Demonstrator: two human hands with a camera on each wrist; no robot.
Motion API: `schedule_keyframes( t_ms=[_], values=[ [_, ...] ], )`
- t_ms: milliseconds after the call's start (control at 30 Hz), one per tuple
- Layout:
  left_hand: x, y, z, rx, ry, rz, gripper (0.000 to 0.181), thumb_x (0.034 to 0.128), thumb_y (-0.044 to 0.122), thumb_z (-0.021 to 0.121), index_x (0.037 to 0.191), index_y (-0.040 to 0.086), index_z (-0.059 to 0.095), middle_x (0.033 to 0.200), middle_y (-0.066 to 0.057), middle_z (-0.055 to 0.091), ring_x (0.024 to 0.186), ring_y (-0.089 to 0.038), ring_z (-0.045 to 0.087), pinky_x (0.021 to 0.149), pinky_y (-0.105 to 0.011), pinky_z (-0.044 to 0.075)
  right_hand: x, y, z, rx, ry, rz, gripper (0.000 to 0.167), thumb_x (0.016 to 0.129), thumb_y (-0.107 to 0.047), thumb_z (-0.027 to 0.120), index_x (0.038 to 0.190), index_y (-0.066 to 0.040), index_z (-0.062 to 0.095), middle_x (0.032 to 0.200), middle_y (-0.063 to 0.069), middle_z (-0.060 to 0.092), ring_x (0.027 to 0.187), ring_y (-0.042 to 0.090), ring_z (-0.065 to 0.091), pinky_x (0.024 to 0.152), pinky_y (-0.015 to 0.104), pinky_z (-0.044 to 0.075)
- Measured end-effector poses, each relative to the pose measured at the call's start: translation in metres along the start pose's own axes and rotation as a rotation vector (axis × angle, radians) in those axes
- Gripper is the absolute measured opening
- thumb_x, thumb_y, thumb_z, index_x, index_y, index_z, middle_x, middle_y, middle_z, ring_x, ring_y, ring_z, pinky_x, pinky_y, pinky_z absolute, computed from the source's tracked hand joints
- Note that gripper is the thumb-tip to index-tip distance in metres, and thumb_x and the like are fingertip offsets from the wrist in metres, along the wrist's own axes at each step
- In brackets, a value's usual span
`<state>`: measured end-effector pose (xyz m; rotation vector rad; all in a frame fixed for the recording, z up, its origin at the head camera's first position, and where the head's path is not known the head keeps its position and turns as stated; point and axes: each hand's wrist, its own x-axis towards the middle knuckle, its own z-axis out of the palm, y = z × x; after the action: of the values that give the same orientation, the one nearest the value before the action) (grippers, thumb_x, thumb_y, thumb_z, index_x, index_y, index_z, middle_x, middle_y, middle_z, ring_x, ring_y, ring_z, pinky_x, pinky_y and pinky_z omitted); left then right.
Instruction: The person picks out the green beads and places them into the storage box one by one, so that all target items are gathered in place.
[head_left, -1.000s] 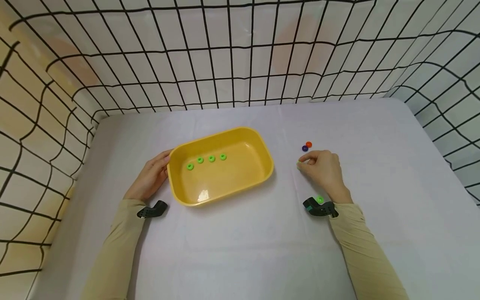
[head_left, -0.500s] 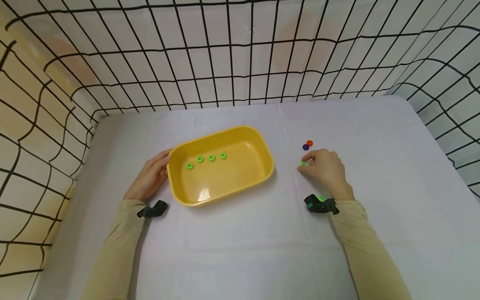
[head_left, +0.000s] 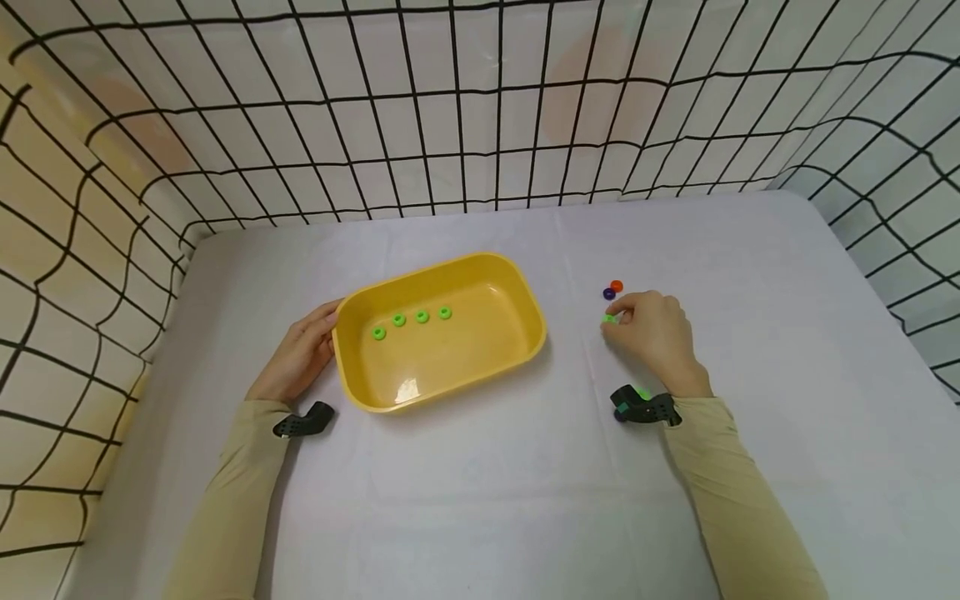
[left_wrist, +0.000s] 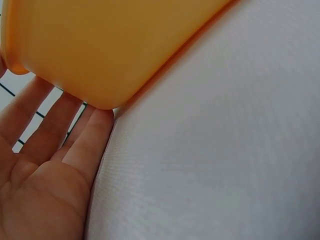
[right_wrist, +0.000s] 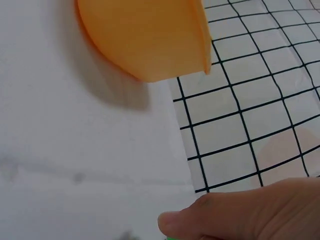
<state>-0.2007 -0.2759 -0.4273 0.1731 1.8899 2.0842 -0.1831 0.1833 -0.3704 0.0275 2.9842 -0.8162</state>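
head view shows the right hand (head_left: 654, 335) pinching a small bright green bead (head_left: 609, 318), with a round purple bead (head_left: 608, 294) and a round orange bead (head_left: 617, 286) just past its pinch. the left hand (head_left: 298, 354), fingers straight, touches the end of a yellow plastic tray (head_left: 465, 354) with four green rings (head_left: 422, 317) in it.

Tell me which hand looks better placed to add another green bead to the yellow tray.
Right, probably: the right hand pinches a green bead to the right of the yellow tray, while the left hand touches the tray's left end.
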Motion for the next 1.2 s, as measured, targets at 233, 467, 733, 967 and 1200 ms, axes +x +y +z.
schedule_keyframes(
  t_ms=[233, 467, 733, 967, 1200],
  values=[
    [-0.003, 0.000, -0.004, -0.017, 0.008, 0.001, 0.037, 0.1058, 0.030, 0.047, 0.136, 0.008, 0.050, 0.129, 0.003, 0.055, 0.110, -0.008, 0.054, 0.096, -0.014, 0.049, 0.014, -0.043, -0.008, -0.033, 0.029, -0.088, 0.022, 0.087, -0.017, 0.070, 0.100, 0.000, 0.075, 0.078, 0.011, 0.067, 0.061, 0.020, 0.053, 0.044, 0.024, 0.038],
    [-0.003, -0.004, -0.003, -0.047, 0.002, 0.014, 0.037, 0.1059, 0.029, 0.047, 0.136, 0.007, 0.050, 0.129, 0.002, 0.055, 0.111, -0.008, 0.055, 0.098, -0.016, 0.048, 0.029, -0.105, -0.004, -0.078, 0.002, -0.166, 0.026, 0.090, -0.020, 0.070, 0.108, -0.001, 0.073, 0.079, 0.012, 0.068, 0.067, 0.024, 0.057, 0.047, 0.023, 0.041],
    [-0.001, -0.006, -0.002, -0.057, 0.004, 0.023, 0.042, 0.1061, 0.026, 0.046, 0.139, 0.000, 0.047, 0.128, 0.002, 0.057, 0.110, -0.009, 0.056, 0.096, -0.016, 0.050, 0.051, -0.155, 0.044, -0.168, -0.202, -0.201, 0.024, 0.089, -0.025, 0.073, 0.100, -0.004, 0.074, 0.102, 0.011, 0.071, 0.082, 0.025, 0.063, 0.069, 0.038, 0.056],
    [-0.002, -0.004, 0.000, -0.042, 0.022, 0.012, 0.049, 0.1057, 0.028, 0.047, 0.141, -0.005, 0.043, 0.127, 0.002, 0.056, 0.111, -0.010, 0.054, 0.097, -0.016, 0.049, 0.065, -0.161, 0.068, -0.210, -0.247, -0.211, 0.013, 0.084, -0.018, 0.077, 0.085, -0.008, 0.070, 0.090, 0.006, 0.067, 0.084, 0.023, 0.061, 0.074, 0.041, 0.054],
    [0.004, -0.002, 0.002, -0.036, 0.025, -0.004, 0.056, 0.1052, 0.030, 0.048, 0.144, -0.009, 0.037, 0.129, 0.000, 0.054, 0.113, -0.012, 0.054, 0.098, -0.017, 0.049, 0.072, -0.158, 0.070, -0.202, -0.276, -0.198, 0.013, 0.082, -0.016, 0.077, 0.084, -0.008, 0.068, 0.088, 0.006, 0.066, 0.081, 0.021, 0.057, 0.070, 0.036, 0.051]
  ],
)
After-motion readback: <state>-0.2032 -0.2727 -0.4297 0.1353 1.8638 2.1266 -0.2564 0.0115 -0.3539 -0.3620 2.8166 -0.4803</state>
